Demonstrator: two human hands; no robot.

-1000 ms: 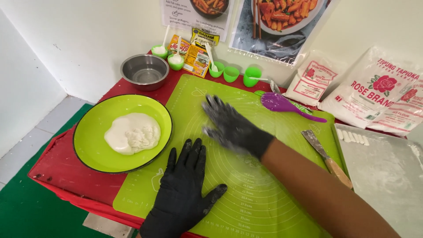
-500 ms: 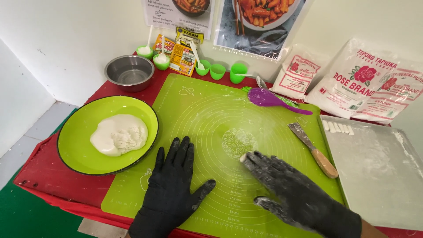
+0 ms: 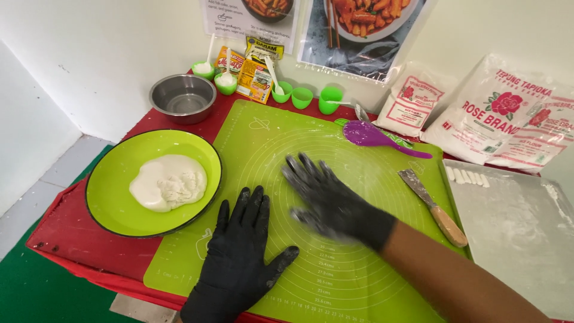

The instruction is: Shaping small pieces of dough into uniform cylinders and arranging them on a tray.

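While both your hands lie open, holding nothing | left hand flat on green mat | floury right hand spread mid-mat | dough plate left

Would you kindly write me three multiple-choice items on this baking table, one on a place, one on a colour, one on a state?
1. Where does the dough lie?
A. in the steel bowl
B. on the green plate
C. on the grey tray

2. What colour is the spatula?
A. purple
B. red
C. white

3. How does the left hand rest?
A. closed on the knife
B. lifted off the mat
C. flat on the mat, fingers spread

Answers:
1 B, the white lump sits in the plate.
2 A, it lies purple at the far edge of the mat.
3 C, the palm is down and holds nothing; the knife lies apart.
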